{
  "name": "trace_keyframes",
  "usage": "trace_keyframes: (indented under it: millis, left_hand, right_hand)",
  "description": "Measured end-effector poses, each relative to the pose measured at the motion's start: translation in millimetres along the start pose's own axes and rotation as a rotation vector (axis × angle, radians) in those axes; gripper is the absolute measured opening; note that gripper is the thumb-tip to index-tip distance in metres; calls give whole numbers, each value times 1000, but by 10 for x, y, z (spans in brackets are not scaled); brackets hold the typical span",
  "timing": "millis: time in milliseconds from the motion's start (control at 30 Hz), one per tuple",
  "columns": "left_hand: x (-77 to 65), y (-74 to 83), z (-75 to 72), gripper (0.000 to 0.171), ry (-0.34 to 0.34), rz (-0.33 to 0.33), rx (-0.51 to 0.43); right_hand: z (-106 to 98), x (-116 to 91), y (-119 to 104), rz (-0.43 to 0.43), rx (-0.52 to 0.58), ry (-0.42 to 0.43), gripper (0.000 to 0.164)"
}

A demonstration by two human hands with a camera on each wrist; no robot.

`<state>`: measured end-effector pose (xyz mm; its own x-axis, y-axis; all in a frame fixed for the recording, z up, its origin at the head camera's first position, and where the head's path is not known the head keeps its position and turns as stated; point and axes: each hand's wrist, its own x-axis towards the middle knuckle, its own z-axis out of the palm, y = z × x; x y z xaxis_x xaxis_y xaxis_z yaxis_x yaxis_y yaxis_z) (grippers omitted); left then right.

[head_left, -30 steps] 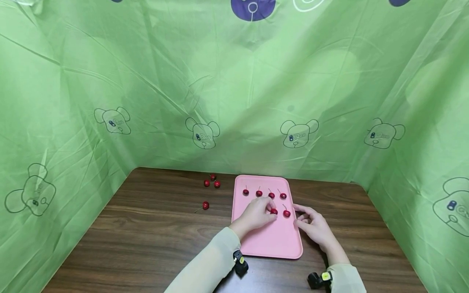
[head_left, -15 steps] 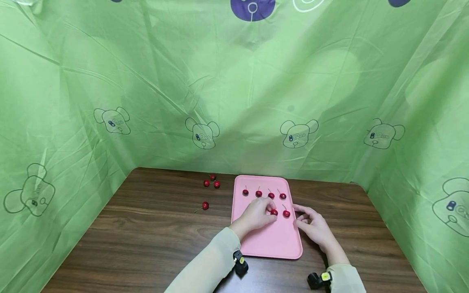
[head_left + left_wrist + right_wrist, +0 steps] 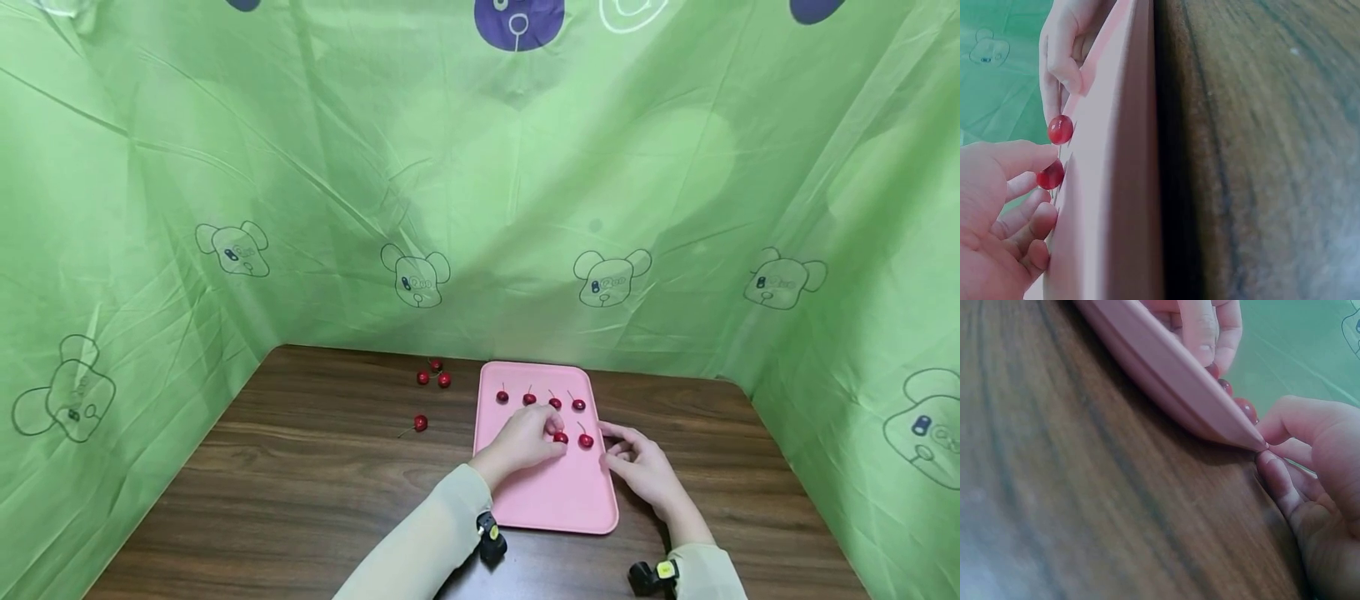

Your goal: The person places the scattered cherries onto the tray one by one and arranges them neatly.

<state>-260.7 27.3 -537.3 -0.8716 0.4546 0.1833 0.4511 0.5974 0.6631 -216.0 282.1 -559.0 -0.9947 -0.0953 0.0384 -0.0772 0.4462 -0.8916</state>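
Observation:
In the head view my left hand (image 3: 525,437) reaches over a pink tray (image 3: 551,500). Its thumb and fingertips pinch a red cherry (image 3: 560,437), also plain in the left wrist view (image 3: 1050,175). Just right of it lies another cherry (image 3: 586,441), stem pointing away. Farther back on the tray, several more stemmed cherries (image 3: 528,399) form a row. My right hand (image 3: 647,471) is at the tray's right side, thumb and fingertips holding the rim, as the right wrist view shows close up.
Left of the tray on the brown wooden table (image 3: 300,475), a cluster of cherries (image 3: 444,380) lies toward the back, with a single cherry (image 3: 421,423) nearer. Green patterned cloth (image 3: 480,200) hangs around the table's back and sides.
Both hands keep their places, and the cherries stay where they were on the tray. Only the head view has tilted very slightly.

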Motion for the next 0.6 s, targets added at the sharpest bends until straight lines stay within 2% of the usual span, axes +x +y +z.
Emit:
trace_keyframes:
  millis: [200, 433, 600]
  left_hand:
    - [7, 72, -61, 29, 1, 17, 12]
    - [24, 164, -238, 33, -15, 8, -18]
    - [13, 169, -435, 29, -2, 71, 15]
  right_hand:
    - [19, 5, 19, 4, 9, 7, 55]
    - [6, -10, 11, -1, 6, 1, 55]
    - [2, -5, 4, 18, -5, 4, 55]
